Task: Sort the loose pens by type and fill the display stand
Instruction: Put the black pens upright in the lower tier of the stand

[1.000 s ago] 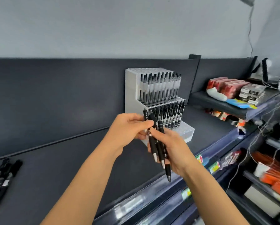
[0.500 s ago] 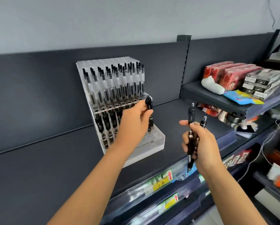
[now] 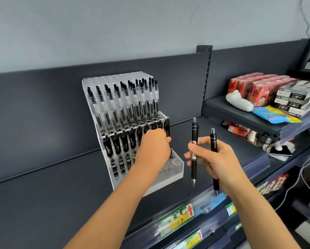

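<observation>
A clear acrylic stepped display stand (image 3: pixel 175 170) is standing on the dark grey metal shelf (image 3: pixel 42 194), close to the back panel. On its upper step the transparent pens with black caps (image 3: pixel 125 105) stand upright in rows. The step below carries a row of black pens with rubber grips (image 3: pixel 116 150).

The person's left hand (image 3: pixel 153 147) is at the right end of this lower row. Its fingers are curled around one black click pen (image 3: pixel 167 128), which stands upright at the stand. I cannot tell if the tip sits in a hole, because the hand hides it.

The right hand (image 3: pixel 217 159) is in the air just to the right of the stand, not touching it. It grips two more black click pens (image 3: pixel 194 133), both with the tip down and the button up. The left one is pinched at the fingertips. The second one (image 3: pixel 213 141) passes deeper through the fingers, a little apart from the first.

On a higher shelf to the right lie red cardboard boxes (image 3: pixel 255 88), a stack of black-and-white boxes (image 3: pixel 294 97) and a white soft pouch (image 3: pixel 238 102). A yellow-green price label (image 3: pixel 177 218) sits on the front edge of the shelf.
</observation>
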`<state>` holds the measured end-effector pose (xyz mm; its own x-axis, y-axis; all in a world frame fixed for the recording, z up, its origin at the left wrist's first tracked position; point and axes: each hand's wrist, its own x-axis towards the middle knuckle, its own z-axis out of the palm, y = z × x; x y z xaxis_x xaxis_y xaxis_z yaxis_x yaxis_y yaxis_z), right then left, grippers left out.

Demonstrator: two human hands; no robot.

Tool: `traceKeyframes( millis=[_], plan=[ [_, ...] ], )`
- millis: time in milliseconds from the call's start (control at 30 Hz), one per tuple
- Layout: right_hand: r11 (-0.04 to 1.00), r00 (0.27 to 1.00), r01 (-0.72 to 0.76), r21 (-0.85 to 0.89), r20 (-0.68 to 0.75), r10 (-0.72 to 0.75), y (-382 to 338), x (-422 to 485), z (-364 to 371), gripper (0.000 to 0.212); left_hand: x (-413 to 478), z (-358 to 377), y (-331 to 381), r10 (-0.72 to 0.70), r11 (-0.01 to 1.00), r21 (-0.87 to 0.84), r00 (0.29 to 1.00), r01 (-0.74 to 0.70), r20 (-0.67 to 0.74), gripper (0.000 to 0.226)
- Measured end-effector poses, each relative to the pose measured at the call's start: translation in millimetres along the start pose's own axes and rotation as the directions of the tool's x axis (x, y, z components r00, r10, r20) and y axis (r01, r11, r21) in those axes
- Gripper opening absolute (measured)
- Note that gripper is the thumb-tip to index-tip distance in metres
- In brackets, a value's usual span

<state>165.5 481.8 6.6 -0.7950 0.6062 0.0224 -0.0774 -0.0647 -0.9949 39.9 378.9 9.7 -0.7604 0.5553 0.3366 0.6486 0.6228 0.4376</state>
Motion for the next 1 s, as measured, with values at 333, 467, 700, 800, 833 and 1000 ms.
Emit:
traceKeyframes(
  millis=[333,467,700,800,833,1000],
  plan=[
    [0.983,0.982,0.121,-0.137,-0.129,-0.138,9,12,20,0.023,-2,-3,-11,0.086,0.996,0.018,0.993,-0.088,0.076,0.047],
    [0.992,0.983,0.109,-0.057,-0.141,-0.116,1,7,30,0.025,-17,-17,-16,0.235,0.9,-0.379,0.972,-0.215,0.009,0.017],
    [0.987,0.986,0.158,0.012,-0.048,-0.158,-14,-1,49,0.02,-15,-32,-17,0.277,0.859,-0.45,0.961,-0.245,0.007,0.024],
    [0.981,0.985,0.171,0.089,-0.025,-0.169,-18,-3,45,0.018,-15,-31,-23,0.254,0.848,-0.474,0.967,-0.237,-0.028,0.015],
    [0.98,0.984,0.178,0.092,-0.016,-0.177,-16,-2,43,0.014,-16,-31,-25,0.26,0.852,-0.461,0.965,-0.248,-0.04,0.016],
    [0.882,0.914,0.406,-0.239,0.078,-0.399,-3,6,46,0.015,-18,-27,-26,0.346,0.892,-0.321,0.938,-0.318,0.032,0.014]
  ],
)
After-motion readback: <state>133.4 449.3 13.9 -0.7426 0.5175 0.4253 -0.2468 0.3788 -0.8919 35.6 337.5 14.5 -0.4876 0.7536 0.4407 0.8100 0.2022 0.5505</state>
